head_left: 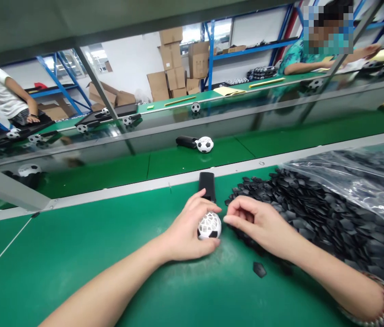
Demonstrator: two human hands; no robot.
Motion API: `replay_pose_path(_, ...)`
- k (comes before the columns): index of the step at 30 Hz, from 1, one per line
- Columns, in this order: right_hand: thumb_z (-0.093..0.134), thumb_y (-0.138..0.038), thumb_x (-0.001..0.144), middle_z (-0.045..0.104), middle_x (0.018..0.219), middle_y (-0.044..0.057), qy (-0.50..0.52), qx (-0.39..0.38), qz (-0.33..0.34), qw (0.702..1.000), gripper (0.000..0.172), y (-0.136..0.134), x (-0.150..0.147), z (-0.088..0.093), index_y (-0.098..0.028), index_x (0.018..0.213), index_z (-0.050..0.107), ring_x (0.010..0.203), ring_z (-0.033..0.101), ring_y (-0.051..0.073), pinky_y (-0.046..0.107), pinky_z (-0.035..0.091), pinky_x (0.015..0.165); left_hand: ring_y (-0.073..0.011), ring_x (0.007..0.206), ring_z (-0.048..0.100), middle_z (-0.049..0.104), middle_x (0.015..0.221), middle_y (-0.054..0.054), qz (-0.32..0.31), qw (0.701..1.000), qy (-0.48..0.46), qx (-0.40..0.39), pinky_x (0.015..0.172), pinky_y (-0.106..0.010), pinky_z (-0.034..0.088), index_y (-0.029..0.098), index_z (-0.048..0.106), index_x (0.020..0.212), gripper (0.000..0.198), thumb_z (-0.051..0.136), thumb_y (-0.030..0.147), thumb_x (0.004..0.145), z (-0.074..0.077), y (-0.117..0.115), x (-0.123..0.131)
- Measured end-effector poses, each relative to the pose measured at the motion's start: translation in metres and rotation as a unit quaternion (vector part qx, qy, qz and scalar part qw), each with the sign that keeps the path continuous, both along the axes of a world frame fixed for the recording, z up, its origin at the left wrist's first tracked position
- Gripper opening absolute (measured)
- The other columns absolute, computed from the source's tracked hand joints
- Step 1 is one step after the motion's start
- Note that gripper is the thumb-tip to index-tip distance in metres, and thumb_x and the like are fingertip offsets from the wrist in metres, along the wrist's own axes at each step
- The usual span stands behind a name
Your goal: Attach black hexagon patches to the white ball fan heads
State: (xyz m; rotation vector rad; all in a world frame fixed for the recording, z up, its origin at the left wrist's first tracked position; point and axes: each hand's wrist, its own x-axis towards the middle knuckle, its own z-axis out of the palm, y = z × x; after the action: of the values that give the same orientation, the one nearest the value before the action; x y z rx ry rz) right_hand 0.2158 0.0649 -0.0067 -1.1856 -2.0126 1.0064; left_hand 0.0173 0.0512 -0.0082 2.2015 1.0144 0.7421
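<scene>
My left hand (193, 229) is wrapped around a small white football (209, 224) with an openwork pattern on top and a black patch low on its side. A black rectangular piece (207, 182) sticks out behind the ball, and my fingers partly cover where the two meet. Just right of the ball, my right hand (258, 222) is closed in a pinch; whatever lies between thumb and fingertips is too small or hidden to make out. Beneath and beyond that hand spreads a heap of black pentagon pieces (331, 218). One loose pentagon piece (259, 270) lies nearer to me on the green table.
Clear plastic sheeting (358, 181) covers part of the heap. Past a metal rail (164, 179), another football (205, 144) with a black part lies on the green conveyor belt (123, 165). Two people work across the line, one at left, one at right. Metal posts (11, 184) rise at left.
</scene>
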Motion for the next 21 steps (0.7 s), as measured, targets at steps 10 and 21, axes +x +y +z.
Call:
replay_pose_path(10, 0.057, -0.022, 0.084, 0.061, 0.086, 0.004, -0.274, 0.202, 0.064, 0.938, 0.013, -0.002, 0.011, -0.013, -0.021, 0.095, 0.064, 0.085, 0.050, 0.023, 0.035, 0.044, 0.072, -0.0239, 0.117, 0.037, 0.033, 0.117, -0.005, 0.161, 0.983, -0.017, -0.091, 0.102, -0.040, 0.031, 0.027, 0.050, 0.113, 0.053, 0.069, 0.020, 0.064, -0.002, 0.003, -0.004)
replay_pose_path(21, 0.057, -0.006, 0.075, 0.059, 0.068, 0.005, -0.401, 0.386, 0.071, 0.828, 0.012, -0.013, -0.003, -0.011, -0.014, 0.079, 0.065, 0.066, 0.051, 0.021, 0.034, 0.037, 0.060, -0.0208, 0.105, 0.047, 0.047, 0.111, -0.004, 0.156, 0.983, -0.024, -0.090, 0.093, -0.036, 0.038, 0.023, 0.051, 0.107, 0.047, 0.065, 0.012, 0.064, 0.002, 0.003, 0.000)
